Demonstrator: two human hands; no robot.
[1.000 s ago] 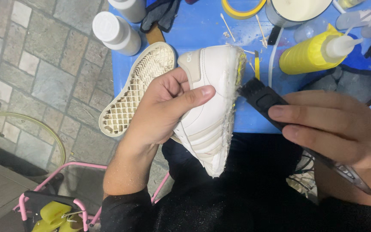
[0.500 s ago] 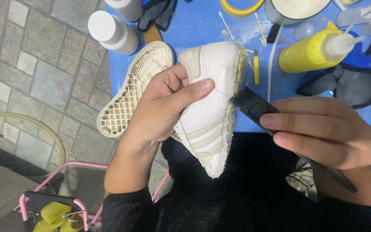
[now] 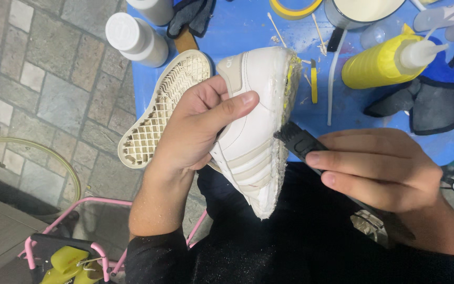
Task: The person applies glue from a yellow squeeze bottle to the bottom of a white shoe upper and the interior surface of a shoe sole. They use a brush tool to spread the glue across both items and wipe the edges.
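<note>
Over the near edge of the blue table (image 3: 237, 26), the left hand (image 3: 195, 131) grips a white sneaker upper (image 3: 253, 131), thumb laid across its side and fingers curled behind it, holding it on edge with its glue-crusted underside turned to the right. Against that rough rim the right hand (image 3: 379, 168) presses the tip of a black tool (image 3: 300, 141), fingers closed tight along its handle. Just left of the upper, a detached cream sole (image 3: 158, 110) lies with its lattice pattern up, partly hanging off the table's left edge. Toward the far edge stand a yellow squeeze bottle (image 3: 384, 63) lying on its side, a roll of yellow tape (image 3: 295, 8) and two white-capped bottles (image 3: 132, 37). A dark cloth (image 3: 426, 105) sits near the right edge.
</note>
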